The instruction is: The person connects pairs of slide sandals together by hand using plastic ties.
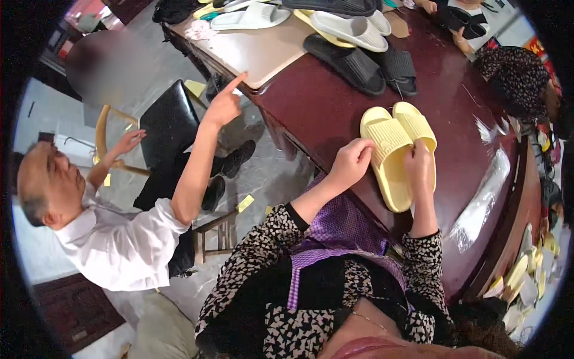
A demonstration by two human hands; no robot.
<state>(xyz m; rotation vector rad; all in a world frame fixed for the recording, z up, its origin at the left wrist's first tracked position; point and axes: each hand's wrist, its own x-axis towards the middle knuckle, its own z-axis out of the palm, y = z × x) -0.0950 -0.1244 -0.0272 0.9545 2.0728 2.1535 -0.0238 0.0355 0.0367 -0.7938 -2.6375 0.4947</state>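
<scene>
Two pale yellow slippers lie side by side on the dark red table in front of me. The left slipper [393, 186] shows its ribbed strap and insole; the right slipper [417, 121] is partly covered by my hand and wrist. My left hand [353, 161] is closed in a pinch at the outer edge of the left slipper's strap; what is between its fingertips, if anything, cannot be made out. My right hand [418, 164] reaches over the right slipper, its curled fingers gripping at the inner side where the pair meets. Some of its fingers are hidden.
Black slippers [347, 63] and white slippers [350, 30] are heaped at the table's far side, beside a pale board [263, 54]. Clear plastic bags [483, 200] lie on the right. A co-worker's arm [197, 143] points toward the table from the left; other people sit at the far right.
</scene>
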